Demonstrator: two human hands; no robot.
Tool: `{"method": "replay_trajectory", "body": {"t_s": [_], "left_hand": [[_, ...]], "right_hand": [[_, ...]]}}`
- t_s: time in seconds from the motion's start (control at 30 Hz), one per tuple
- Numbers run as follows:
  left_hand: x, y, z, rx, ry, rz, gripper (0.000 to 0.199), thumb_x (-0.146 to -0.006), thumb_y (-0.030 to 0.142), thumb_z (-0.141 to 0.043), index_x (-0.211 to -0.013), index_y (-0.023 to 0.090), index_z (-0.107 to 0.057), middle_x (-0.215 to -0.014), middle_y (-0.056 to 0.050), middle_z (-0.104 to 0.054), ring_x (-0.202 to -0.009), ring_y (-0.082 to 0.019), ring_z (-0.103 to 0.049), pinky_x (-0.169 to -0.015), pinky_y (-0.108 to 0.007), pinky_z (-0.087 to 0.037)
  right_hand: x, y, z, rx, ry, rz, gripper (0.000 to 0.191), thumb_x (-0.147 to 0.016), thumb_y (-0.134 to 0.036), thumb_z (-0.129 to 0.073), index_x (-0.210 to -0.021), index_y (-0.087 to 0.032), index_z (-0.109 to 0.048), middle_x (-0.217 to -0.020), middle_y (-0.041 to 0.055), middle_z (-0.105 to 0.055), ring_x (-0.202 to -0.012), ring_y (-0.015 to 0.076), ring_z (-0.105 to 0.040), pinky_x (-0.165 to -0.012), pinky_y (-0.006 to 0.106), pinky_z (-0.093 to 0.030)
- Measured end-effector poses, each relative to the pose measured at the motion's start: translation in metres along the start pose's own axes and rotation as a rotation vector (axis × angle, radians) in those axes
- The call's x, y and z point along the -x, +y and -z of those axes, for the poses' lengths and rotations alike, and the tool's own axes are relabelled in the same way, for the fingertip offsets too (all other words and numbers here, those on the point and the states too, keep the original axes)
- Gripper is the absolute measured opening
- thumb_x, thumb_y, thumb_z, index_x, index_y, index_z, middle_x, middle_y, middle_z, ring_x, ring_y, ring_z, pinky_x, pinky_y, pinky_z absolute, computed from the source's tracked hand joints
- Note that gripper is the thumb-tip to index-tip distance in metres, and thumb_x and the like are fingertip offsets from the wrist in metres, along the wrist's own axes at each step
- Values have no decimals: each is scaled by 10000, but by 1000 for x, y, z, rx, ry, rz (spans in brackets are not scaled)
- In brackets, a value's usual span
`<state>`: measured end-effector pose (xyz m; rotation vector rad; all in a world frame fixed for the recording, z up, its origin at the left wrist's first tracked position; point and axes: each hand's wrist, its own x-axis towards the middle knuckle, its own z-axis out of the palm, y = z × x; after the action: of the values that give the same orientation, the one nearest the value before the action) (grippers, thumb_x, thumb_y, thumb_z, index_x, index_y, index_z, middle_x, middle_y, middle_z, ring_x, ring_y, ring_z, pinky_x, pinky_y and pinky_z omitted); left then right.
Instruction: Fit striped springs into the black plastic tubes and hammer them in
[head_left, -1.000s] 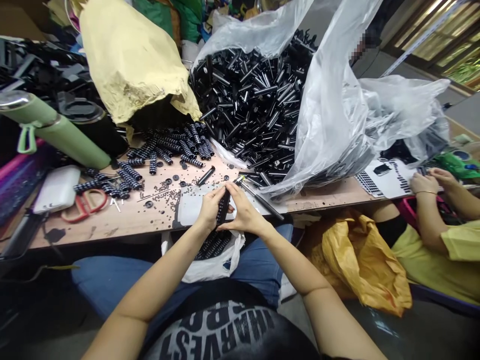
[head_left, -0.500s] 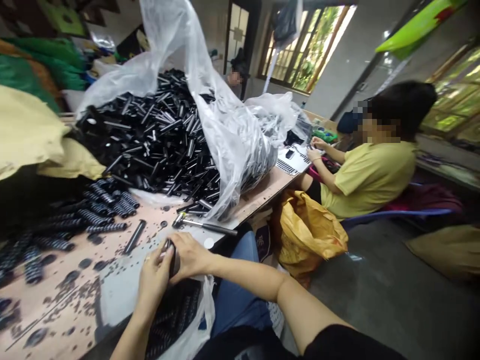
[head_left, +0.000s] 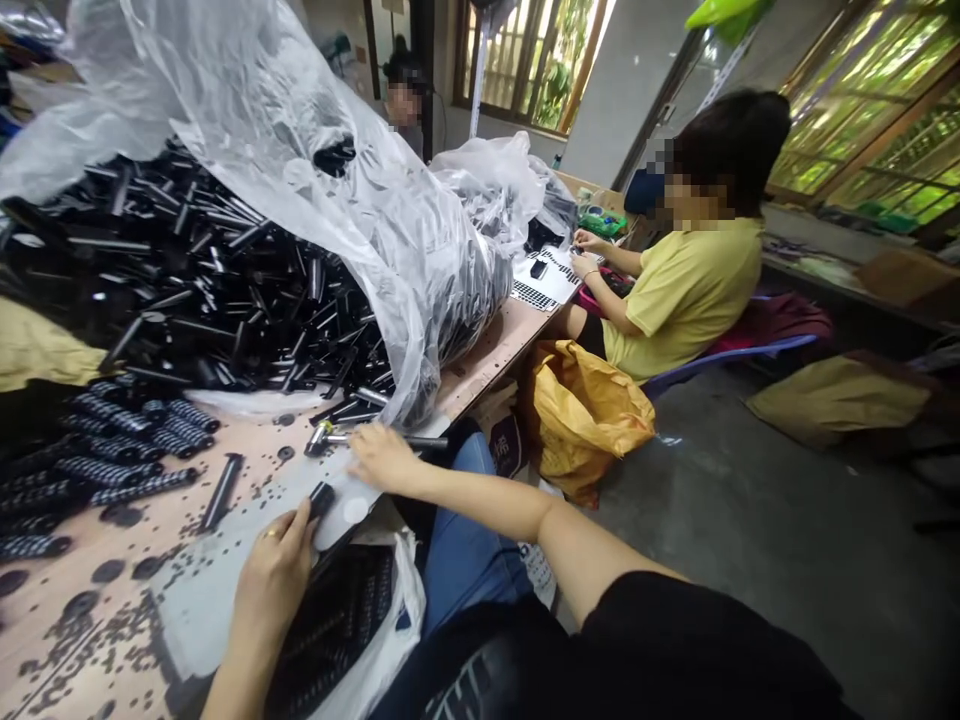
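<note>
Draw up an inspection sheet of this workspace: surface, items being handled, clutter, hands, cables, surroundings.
Surface: pale table with a grey sheet along its near edge.
Items handled: short black piece; hammer.
Clutter: black tubes heaped in a clear plastic bag; patterned cylinders at left; dark discs and small bits scattered.
Left hand: holds the short black piece.
Right hand: at the hammer's handle; whether it grips cannot be told.
Cables: nothing seen near the hands.
Surroundings: yellow sack beside the table, seated co-worker in a yellow shirt, windows behind.

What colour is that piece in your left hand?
The piece is black, best seen in the head view.
</note>
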<state>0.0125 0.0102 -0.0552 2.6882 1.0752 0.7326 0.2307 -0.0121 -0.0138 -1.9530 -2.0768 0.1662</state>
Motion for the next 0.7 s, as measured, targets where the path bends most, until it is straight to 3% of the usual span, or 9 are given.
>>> {"method": "replay_trajectory", "body": {"t_s": [0.07, 0.2, 0.3, 0.43, 0.5, 0.6, 0.7], "left_hand": [[2, -3, 4, 16, -15, -3, 381, -923, 310, -401, -1185, 175, -642, -1027, -160, -671, -889, -277, -639, -810, -389, -486], [5, 0, 13, -74, -30, 72, 354, -925, 320, -440, -1156, 174, -666, -1004, -159, -687, -892, -275, -623, -810, -395, -422], [4, 7, 14, -105, -18, 115, 345, -923, 288, -450, -1185, 193, -654, -1001, -153, -694, -921, -286, -600, -838, -439, -370], [2, 12, 13, -114, 3, 136, 358, -932, 245, -432, -1227, 202, -628, -1039, -153, -691, -940, -283, -585, -870, -482, -341], [2, 12, 13, -127, -1, 147, 371, -937, 210, -409, -1249, 204, -612, -1055, -149, -689, -952, -279, -581, -886, -500, -333], [3, 11, 13, -134, -27, 172, 402, -947, 170, -362, -1283, 201, -581, -1095, -148, -680, -996, -282, -575, -911, -524, -326], [2, 15, 12, -122, -54, 192, 420, -959, 163, -317, -1296, 190, -566, -1123, -147, -675, -1066, -286, -569, -950, -533, -322]], "right_hand": [[-5, 7, 1, 81, -34, -126, 263, -953, -288, -456, -1098, -102, -572, -1137, 143, -589, -1075, 266, -510, -850, 392, -471], [-12, 9, 5, 133, -107, -163, 260, -981, -217, -365, -1016, -102, -596, -1077, 152, -603, -1050, 259, -513, -857, 382, -437], [-10, 4, 14, 40, -132, -147, 283, -998, -318, -365, -1064, -132, -567, -1049, 138, -622, -968, 233, -558, -810, 335, -428], [6, -8, 35, -253, -231, -110, 348, -1012, -422, -298, -938, -209, -564, -801, 36, -633, -770, 180, -596, -719, 268, -400], [17, -16, 43, -321, -185, -93, 383, -1014, -434, -258, -900, -216, -553, -751, 26, -610, -725, 177, -591, -698, 263, -388], [31, -22, 44, -263, -127, -143, 392, -1012, -435, -221, -955, -217, -541, -749, 37, -601, -697, 190, -588, -682, 272, -380], [36, -23, 43, -102, -291, -184, 344, -1001, -413, -278, -945, -206, -546, -723, 54, -606, -678, 215, -592, -669, 288, -374]]}}
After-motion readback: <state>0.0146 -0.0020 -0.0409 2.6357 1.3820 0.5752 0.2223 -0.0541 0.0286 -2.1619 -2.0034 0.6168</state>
